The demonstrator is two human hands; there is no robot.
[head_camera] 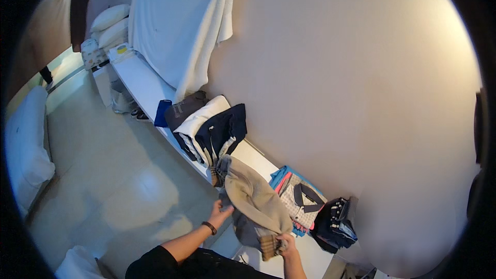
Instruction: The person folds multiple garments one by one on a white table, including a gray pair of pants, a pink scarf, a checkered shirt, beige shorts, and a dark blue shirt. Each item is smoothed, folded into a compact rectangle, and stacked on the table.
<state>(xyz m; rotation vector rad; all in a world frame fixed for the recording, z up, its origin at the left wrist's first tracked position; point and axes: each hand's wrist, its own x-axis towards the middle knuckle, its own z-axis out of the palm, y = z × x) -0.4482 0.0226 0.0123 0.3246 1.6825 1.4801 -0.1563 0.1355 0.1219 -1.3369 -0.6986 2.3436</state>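
Observation:
A grey-beige garment (255,193) with plaid trim hangs stretched between my two hands above a long white bench. My right hand (286,242) grips its near end, beside a plaid patch. At the garment's left edge, my left hand (221,214) pinches the grey cloth; some of its fingers are hidden. Just beyond the garment lie folded clothes, with a navy garment (223,130) on top of a white one (207,110). To the right, a folded light checked shirt (296,201) with a dark collar tops a stack.
A pile of dark folded clothes (336,224) stands at the right end of the white bench (145,73). A white sheet (174,19) drapes over something against the wall. Pillows (112,23) are stacked at the far end. Shoes (140,114) sit under the bench. A white mattress (27,151) lies left.

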